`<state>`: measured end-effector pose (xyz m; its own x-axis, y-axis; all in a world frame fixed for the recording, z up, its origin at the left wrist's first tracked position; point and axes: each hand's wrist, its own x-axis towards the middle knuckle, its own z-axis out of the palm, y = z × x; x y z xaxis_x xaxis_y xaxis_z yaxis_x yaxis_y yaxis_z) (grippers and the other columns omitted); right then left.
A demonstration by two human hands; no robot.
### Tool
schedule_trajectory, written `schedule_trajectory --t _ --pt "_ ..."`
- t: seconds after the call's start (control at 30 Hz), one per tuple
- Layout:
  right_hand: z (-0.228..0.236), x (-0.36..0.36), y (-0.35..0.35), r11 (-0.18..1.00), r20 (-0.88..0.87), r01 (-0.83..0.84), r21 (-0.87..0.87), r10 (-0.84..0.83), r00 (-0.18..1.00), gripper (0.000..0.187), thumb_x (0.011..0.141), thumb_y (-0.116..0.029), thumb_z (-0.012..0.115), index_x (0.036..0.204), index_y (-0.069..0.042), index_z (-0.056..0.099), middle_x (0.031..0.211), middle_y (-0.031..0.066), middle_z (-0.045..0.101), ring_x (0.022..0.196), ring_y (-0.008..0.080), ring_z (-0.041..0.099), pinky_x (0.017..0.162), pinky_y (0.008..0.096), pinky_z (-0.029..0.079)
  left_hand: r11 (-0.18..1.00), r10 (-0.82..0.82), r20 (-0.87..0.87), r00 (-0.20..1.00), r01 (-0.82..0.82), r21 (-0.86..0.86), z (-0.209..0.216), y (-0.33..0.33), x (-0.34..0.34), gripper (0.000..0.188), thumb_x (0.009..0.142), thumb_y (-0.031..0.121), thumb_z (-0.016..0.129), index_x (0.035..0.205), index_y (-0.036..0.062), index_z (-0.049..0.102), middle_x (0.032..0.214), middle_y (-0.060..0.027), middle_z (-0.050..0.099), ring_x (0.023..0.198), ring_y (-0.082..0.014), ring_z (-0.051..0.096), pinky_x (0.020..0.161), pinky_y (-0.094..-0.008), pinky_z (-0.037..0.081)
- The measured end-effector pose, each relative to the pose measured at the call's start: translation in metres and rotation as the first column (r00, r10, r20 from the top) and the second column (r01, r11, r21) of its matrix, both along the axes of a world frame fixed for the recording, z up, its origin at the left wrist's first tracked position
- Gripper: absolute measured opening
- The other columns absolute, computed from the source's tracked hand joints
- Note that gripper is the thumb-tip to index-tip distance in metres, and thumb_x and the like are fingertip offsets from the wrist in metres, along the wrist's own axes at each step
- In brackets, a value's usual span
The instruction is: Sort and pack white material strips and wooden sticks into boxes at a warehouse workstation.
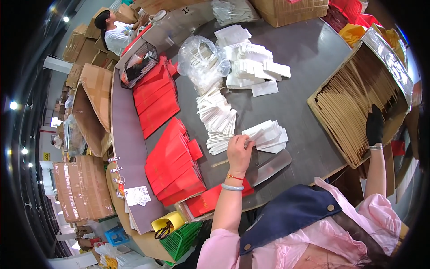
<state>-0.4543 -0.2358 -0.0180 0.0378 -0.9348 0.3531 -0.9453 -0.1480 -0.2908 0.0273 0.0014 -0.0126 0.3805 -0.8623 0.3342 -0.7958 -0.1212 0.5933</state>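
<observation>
My left hand (pixel 239 154) is over the near middle of the table, its fingers closed on the edge of a flat white paper packet (pixel 260 132) at the top of a small fanned pile. A red cord and a pale bangle circle that wrist. On the right, my right hand (pixel 375 127) wears a black glove and reaches into an open cardboard box (pixel 333 154). Its fingers lie stretched over a tight row of thin brown cardboard pieces (pixel 354 105). Beside my left forearm are a red flat packet (pixel 210 199) and a long grey metal strip (pixel 273 168).
Red packets (pixel 172 161) lie fanned along the table's left side. More white packets (pixel 217 116) and a clear plastic bag (pixel 204 56) occupy the middle. A black wire basket (pixel 139 65) stands far left. Scissors (pixel 163 231) hang by a green crate (pixel 183 240). Another person (pixel 118 36) is beyond.
</observation>
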Motion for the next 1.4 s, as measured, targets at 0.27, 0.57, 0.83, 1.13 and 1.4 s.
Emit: schedule_trajectory --t 0.27,0.57,0.83,1.13,1.4 --pt "0.047 0.054 0.034 0.990 0.286 -0.074 0.120 0.037 0.958 0.039 0.100 -0.028 0.048 0.121 0.003 0.059 0.102 0.0147 0.067 0.094 0.0258 0.062 0.084 0.0337 0.047 0.998 0.024 -0.118 0.993 -0.030 -0.053 0.007 0.008 -0.005 0.016 0.076 0.008 0.077 0.086 0.0042 0.065 0.077 -0.0066 0.065 0.067 -0.0190 0.062 0.062 -0.0305 0.049" --pt "0.054 0.184 0.104 0.476 0.632 -0.863 0.170 0.619 0.467 0.021 0.082 -0.001 0.064 0.103 -0.006 0.066 0.082 0.0094 0.061 0.078 0.0239 0.060 0.071 0.0330 0.047 0.934 -0.102 -0.098 0.990 0.129 0.334 0.031 0.073 -0.032 0.023 0.065 0.017 0.080 0.087 0.0124 0.072 0.079 -0.0053 0.058 0.080 -0.0279 0.054 0.073 -0.0402 0.045" --pt "0.024 0.233 0.135 0.298 0.133 -0.874 0.384 0.919 0.371 0.024 0.079 -0.020 0.069 0.102 -0.025 0.070 0.077 0.0101 0.059 0.073 0.0299 0.060 0.063 0.0428 0.048 0.938 -0.007 0.030 1.000 -0.004 0.346 0.037 0.126 -0.035 0.067 0.058 0.023 0.086 0.118 0.0068 0.063 0.114 -0.0089 0.058 0.109 -0.0322 0.049 0.096 -0.0455 0.038" --pt "-0.027 0.240 0.154 0.476 0.366 -0.816 0.328 0.733 0.574 0.025 0.074 -0.016 0.077 0.096 -0.008 0.069 0.083 0.0132 0.064 0.077 0.0297 0.063 0.071 0.0379 0.052 0.945 -0.045 0.112 0.993 0.006 0.328 0.028 0.103 -0.055 0.073 0.058 0.020 0.085 0.124 0.0045 0.058 0.117 -0.0095 0.056 0.110 -0.0322 0.049 0.094 -0.0450 0.040" --pt "0.038 0.280 0.166 0.236 0.108 -0.891 0.387 0.948 0.298 0.063 0.069 -0.044 0.076 0.118 -0.009 0.057 0.112 0.0102 0.058 0.108 0.0304 0.053 0.096 0.0481 0.036 0.869 -0.271 0.092 0.958 0.203 0.451 0.052 0.083 -0.042 0.052 0.062 0.011 0.077 0.111 0.0175 0.063 0.113 -0.0127 0.054 0.105 -0.0335 0.050 0.086 -0.0454 0.043"
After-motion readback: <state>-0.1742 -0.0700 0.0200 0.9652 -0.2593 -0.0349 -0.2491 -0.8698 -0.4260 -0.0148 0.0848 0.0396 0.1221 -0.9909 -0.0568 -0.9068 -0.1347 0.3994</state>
